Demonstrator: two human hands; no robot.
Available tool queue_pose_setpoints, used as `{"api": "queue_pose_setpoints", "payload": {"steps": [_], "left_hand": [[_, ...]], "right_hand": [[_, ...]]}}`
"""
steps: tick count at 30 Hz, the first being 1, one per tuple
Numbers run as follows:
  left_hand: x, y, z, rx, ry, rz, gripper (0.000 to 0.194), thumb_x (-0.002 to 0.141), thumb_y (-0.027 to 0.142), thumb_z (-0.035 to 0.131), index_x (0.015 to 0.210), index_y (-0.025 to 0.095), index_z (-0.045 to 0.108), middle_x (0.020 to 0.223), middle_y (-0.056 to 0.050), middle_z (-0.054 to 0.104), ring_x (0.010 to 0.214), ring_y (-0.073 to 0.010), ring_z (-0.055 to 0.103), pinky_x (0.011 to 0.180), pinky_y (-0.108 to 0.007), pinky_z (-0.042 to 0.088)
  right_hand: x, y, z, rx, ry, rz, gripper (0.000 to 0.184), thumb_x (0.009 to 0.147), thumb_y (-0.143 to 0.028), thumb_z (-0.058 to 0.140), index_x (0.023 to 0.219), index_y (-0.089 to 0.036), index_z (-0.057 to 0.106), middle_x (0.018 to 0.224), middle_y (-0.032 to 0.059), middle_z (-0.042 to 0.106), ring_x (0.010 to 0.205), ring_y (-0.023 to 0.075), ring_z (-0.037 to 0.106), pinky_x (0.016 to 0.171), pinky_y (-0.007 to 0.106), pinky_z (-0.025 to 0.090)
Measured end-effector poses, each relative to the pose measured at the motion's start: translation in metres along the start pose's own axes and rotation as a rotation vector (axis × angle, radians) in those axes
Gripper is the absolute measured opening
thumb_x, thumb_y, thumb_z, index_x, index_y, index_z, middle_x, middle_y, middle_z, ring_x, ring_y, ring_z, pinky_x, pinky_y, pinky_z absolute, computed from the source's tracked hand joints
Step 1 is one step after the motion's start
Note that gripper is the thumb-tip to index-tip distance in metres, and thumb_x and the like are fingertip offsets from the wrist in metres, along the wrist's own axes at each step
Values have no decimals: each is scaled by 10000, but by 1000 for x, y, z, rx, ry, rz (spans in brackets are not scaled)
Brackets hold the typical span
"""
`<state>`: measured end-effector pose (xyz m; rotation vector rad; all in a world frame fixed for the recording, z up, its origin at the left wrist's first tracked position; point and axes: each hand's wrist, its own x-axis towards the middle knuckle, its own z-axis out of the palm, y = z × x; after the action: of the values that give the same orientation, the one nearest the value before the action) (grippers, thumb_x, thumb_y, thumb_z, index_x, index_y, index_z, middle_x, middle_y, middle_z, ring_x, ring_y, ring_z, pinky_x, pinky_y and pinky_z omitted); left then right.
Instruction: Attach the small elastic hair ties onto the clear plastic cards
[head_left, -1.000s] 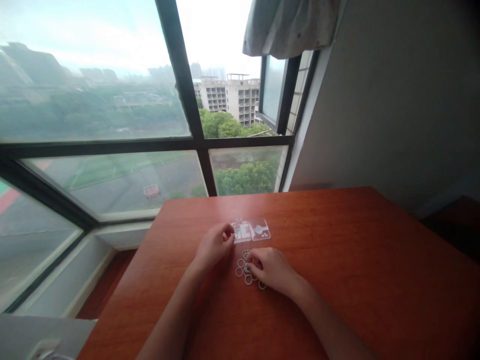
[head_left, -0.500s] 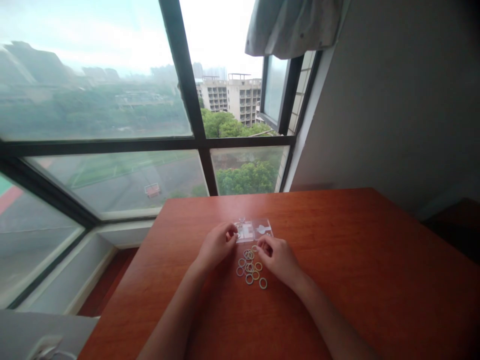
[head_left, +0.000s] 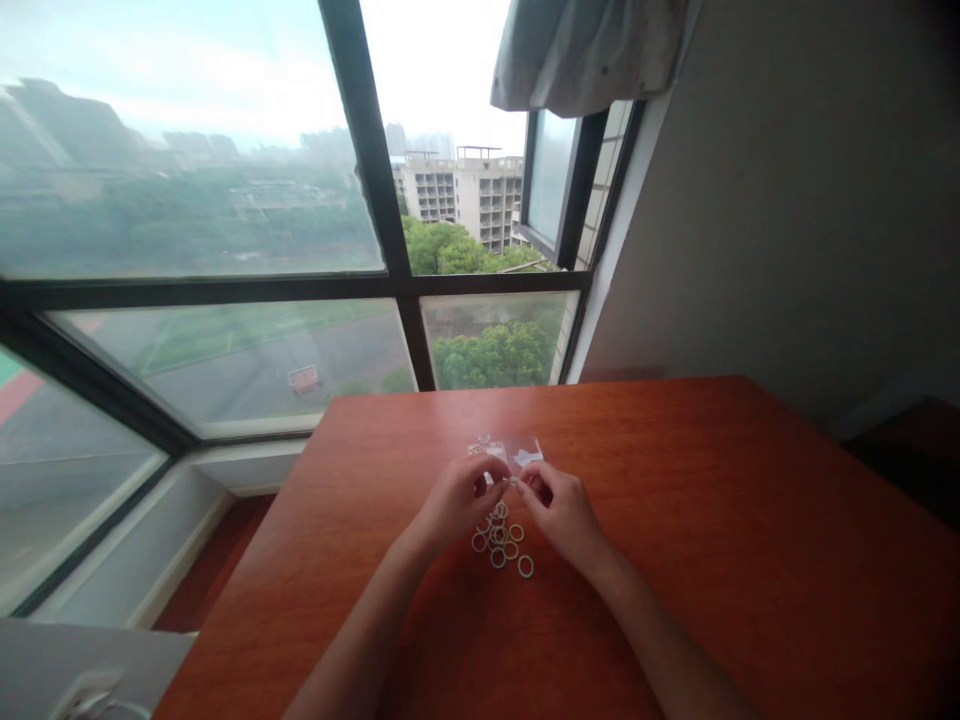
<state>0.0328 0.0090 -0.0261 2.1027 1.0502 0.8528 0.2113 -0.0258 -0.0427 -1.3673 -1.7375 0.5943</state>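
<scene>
Meeting just below the centre of the frame, the person's left hand and right hand come fingertip to fingertip over a reddish-brown table. Thumb and forefinger of each are pinched together on one small pale piece, held between them, and from where I stand it is too tiny for me to tell its exact shape; the other fingers curl inward. Right behind the fingertips, a clear plastic case lies on the tabletop, partly hidden by the hands, with little bits at its left end that I cannot make out. Nearer the bottom of the frame, just below the hands, sits a loose cluster of pale rings, several overlapping, while a single ring lies a little apart at its lower right. Dark window frames cross the upper left, a grey curtain hangs at the top, and a plain wall fills the upper right
</scene>
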Motion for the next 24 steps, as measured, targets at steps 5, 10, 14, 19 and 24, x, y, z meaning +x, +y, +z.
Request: {"api": "queue_pose_setpoints", "payload": {"steps": [5,10,14,19,24], "left_hand": [[1,-4,-2,41,15,0,77,798,151,557,773,155,630,688,12,610,568,-76,497,542,-181,387],[2,-19,-14,130,200,-87,91,810,201,552,776,162,626,700,2,620,572,-88,494,563,-202,402],[2,-31,-20,155,277,-142,101,802,235,567,789,162,636,724,-7,644,582,-97,511,560,-206,405],[1,-39,-16,177,225,-179,128,806,237,555,808,160,658,721,-12,654,593,-105,536,572,-210,410],[0,-43,-15,212,222,-203,154,816,249,551,872,166,669,750,-20,661,613,-114,552,585,-215,414]], "right_hand": [[0,-2,-1,5,-3,14,90,830,-260,542,779,-193,576,584,-42,511,537,112,477,533,209,330],[0,0,0,-21,-10,27,103,833,-264,533,773,-196,582,579,-33,525,533,118,483,533,215,340],[0,2,1,-24,-20,22,97,834,-260,532,787,-197,588,581,-31,539,529,118,491,527,213,345],[0,3,3,-32,-41,7,82,833,-232,535,784,-195,589,582,-34,542,527,114,498,531,211,345],[0,5,3,-40,-86,3,66,821,-198,553,778,-193,603,604,-29,576,548,114,520,546,207,361]]}}
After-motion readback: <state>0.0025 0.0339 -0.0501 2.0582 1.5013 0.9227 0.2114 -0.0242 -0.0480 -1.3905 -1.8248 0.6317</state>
